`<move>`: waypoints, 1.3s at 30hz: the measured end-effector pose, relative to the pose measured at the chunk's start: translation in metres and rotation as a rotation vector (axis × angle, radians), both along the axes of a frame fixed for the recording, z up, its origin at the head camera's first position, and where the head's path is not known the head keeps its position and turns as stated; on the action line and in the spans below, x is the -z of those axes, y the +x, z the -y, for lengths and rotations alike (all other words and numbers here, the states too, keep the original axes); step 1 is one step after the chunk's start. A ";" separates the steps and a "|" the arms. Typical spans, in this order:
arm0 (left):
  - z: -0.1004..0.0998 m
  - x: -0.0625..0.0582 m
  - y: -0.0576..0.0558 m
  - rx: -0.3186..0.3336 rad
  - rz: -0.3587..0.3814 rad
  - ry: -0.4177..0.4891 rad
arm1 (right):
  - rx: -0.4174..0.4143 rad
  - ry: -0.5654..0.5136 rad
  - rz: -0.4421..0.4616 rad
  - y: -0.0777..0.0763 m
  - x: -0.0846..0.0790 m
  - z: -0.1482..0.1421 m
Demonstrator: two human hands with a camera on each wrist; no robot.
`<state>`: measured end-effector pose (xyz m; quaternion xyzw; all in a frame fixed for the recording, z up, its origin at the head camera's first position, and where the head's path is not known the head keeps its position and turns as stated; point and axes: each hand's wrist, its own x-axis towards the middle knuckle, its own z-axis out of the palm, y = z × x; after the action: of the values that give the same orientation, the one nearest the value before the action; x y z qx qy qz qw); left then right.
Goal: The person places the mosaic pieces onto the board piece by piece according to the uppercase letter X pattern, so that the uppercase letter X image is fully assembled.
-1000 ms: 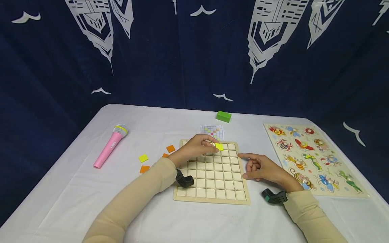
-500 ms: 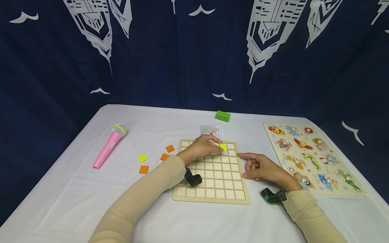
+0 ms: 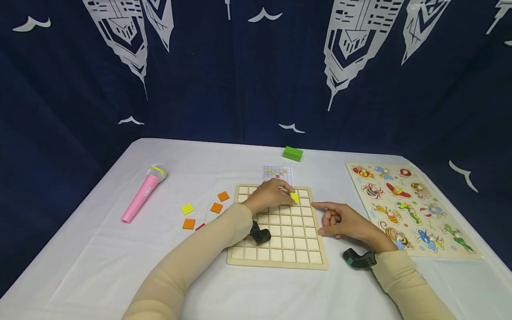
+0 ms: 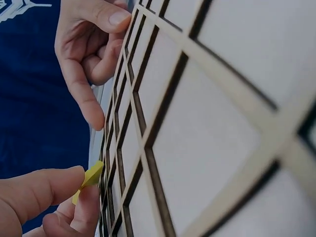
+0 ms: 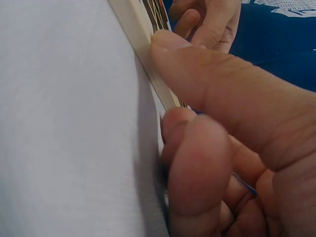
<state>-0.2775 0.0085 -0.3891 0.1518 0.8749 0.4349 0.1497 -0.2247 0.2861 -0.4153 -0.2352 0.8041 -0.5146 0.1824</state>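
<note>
My left hand (image 3: pixel 272 194) pinches a small yellow square tile (image 3: pixel 294 197) between thumb and fingers, over the upper right cells of the wooden grid board (image 3: pixel 280 266). In the left wrist view the yellow tile (image 4: pixel 92 175) is tilted, one edge close to the grid. My right hand (image 3: pixel 346 220) rests at the board's right edge, index finger stretched out and thumb tip against the side, its other fingers loosely bent. The right wrist view has the thumb (image 5: pixel 197 69) at the board's rim (image 5: pixel 143 49). An orange tile (image 3: pixel 250 195) shows in the grid, partly behind the left hand.
Left of the board lie orange tiles (image 3: pixel 189 224), a yellow tile (image 3: pixel 187 209) and a partly hidden red tile (image 3: pixel 200 226). A printed pattern card (image 3: pixel 278 171) and green block (image 3: pixel 293 154) are behind it. A pink toy microphone (image 3: pixel 144 193) lies left, an insect puzzle (image 3: pixel 414 209) right.
My left hand has moved right and slightly nearer with the yellow tile, which has become more tilted. The red tile has come into view behind the sleeve. My right hand stays put.
</note>
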 end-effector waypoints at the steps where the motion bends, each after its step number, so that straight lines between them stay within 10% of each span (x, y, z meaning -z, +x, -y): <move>1: -0.001 0.000 0.000 -0.001 -0.004 -0.019 | 0.000 -0.001 -0.001 0.000 0.000 0.000; 39: -0.004 0.000 0.004 0.013 -0.058 -0.170 | -0.005 -0.001 -0.012 -0.001 0.001 0.000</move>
<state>-0.2738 0.0127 -0.3893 0.1568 0.9116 0.3537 0.1392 -0.2254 0.2863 -0.4161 -0.2404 0.8043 -0.5133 0.1787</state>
